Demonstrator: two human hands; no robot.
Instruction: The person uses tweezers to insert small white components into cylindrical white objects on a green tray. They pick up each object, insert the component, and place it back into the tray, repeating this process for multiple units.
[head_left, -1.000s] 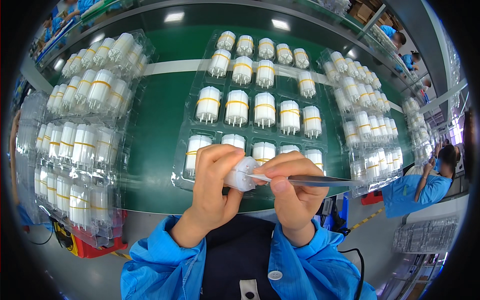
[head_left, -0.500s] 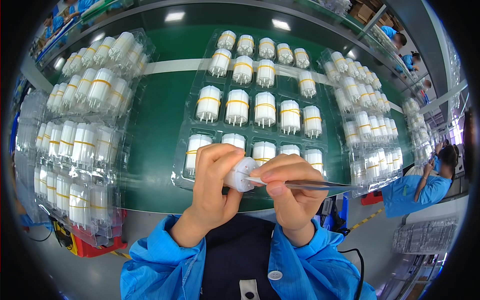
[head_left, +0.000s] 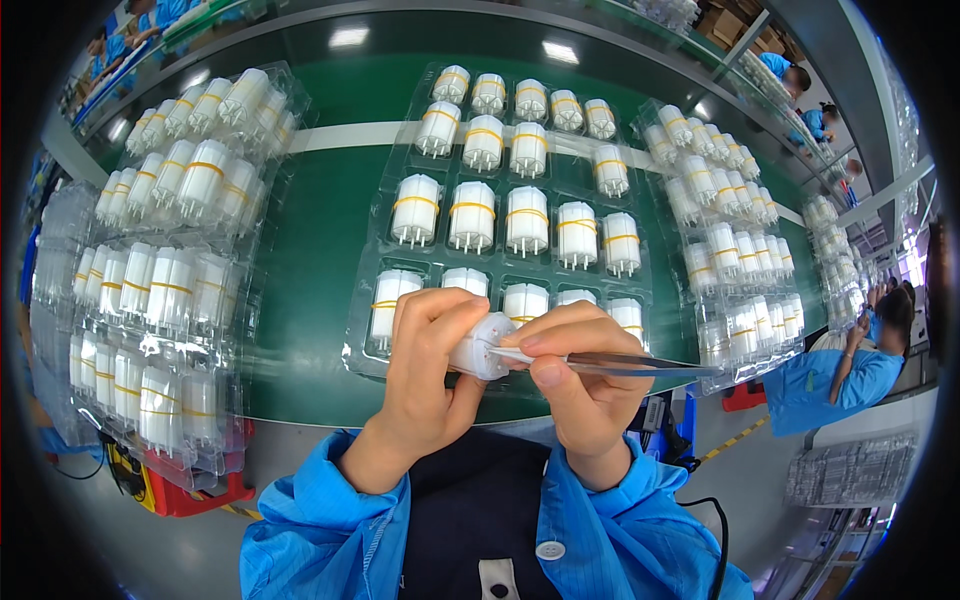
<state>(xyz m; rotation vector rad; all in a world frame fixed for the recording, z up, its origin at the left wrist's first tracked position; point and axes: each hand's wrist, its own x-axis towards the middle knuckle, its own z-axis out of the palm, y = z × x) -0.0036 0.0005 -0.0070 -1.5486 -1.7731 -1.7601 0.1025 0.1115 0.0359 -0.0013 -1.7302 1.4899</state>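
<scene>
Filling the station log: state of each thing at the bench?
Left hand: closed around held cylinder
Right hand: pinching tweezers
Held cylinder: end face turned toward right hand
Tweezers: tips at that face
Center tray: loaded with banded white cylinders
Side trays: loaded likewise

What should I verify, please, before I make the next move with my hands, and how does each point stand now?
1. Left hand grips the white unit: ok, fingers and thumb close round it.
2. Right hand holds the tweezers: ok, pinched between thumb and fingers.
3. White tips are at the unit's end face: ok, they point at it.
4. Tips are seated in that face: cannot tell, too small to see.
5. Held unit has a yellow band: cannot tell, the left hand covers much of it.
6. Tray lies on the table: ok, beyond the hands.
</scene>
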